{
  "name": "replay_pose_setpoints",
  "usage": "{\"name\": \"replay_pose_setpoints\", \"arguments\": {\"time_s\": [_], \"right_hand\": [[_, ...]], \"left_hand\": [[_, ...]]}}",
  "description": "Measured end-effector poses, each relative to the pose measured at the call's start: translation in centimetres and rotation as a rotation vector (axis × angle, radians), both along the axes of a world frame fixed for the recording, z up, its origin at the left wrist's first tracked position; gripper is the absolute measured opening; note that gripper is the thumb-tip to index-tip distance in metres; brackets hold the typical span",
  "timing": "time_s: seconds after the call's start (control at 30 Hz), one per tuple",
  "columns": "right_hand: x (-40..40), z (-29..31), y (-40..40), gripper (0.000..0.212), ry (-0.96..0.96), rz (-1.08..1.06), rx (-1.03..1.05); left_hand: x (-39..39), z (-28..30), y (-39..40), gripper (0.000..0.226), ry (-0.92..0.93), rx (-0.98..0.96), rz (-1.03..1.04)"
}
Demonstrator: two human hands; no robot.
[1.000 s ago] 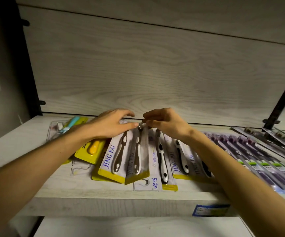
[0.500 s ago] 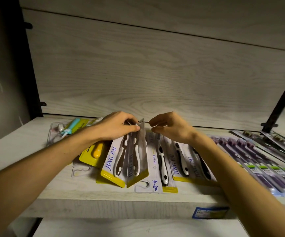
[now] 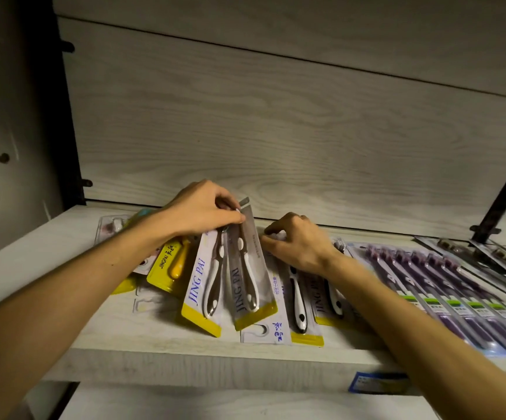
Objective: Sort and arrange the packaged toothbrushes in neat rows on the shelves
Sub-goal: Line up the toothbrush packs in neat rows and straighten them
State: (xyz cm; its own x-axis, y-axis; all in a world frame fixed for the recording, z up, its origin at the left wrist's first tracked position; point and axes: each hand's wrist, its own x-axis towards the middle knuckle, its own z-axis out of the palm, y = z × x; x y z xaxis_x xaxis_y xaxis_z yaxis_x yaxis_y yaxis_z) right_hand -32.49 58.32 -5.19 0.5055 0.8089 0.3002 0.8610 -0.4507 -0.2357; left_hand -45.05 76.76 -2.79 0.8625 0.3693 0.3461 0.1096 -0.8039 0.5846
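Left hand (image 3: 198, 212) pinches two tilted toothbrush packs (image 3: 239, 274) at centre frame (tops lifted); right hand (image 3: 297, 242), fingers curled, grips another pack's top (image 3: 298, 298).

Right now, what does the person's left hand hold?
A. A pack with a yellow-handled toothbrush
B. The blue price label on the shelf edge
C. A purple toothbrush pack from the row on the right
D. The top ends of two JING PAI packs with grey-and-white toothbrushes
D: the left hand pinches the top ends of the two JING PAI packs, which fan out below it, lifted off the shelf at the far end.
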Motion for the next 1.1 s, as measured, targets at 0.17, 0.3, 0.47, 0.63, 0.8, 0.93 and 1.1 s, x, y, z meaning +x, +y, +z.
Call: {"name": "replay_pose_setpoints", "arguments": {"time_s": [0.17,0.3,0.47,0.63,0.8,0.93,1.1], "right_hand": [[-1.1,2.0,-1.7,0.038,0.068,0.019,0.140],[-4.7,1.5,-4.3,0.036,0.103,0.075,0.130],[-8.2,-0.1,-6.2,0.021,0.122,0.101,0.167],[-9.3,-0.3,-6.8,0.037,0.137,0.168,0.136],[-9.3,-0.9,-6.9,0.035,0.107,0.245,0.042],[-9.4,-0.9,-7.1,0.038,0.020,0.199,0.122],[-9.0,-1.0,-7.7,0.043,0.100,0.199,0.157]], "left_hand": [[-0.3,0.2,0.6,0.018,-0.047,-0.070,0.001],[-0.4,0.6,0.9,0.019,-0.076,-0.115,0.014],[-0.5,0.7,1.0,0.030,-0.093,-0.182,0.039],[-0.1,0.0,1.6,0.031,-0.067,-0.171,0.040],[0.0,-0.6,1.7,0.021,-0.091,-0.163,0.054],[-0.1,-0.5,1.5,0.012,-0.141,-0.264,0.047],[-0.7,0.1,1.3,0.012,-0.178,-0.469,0.032]]}}
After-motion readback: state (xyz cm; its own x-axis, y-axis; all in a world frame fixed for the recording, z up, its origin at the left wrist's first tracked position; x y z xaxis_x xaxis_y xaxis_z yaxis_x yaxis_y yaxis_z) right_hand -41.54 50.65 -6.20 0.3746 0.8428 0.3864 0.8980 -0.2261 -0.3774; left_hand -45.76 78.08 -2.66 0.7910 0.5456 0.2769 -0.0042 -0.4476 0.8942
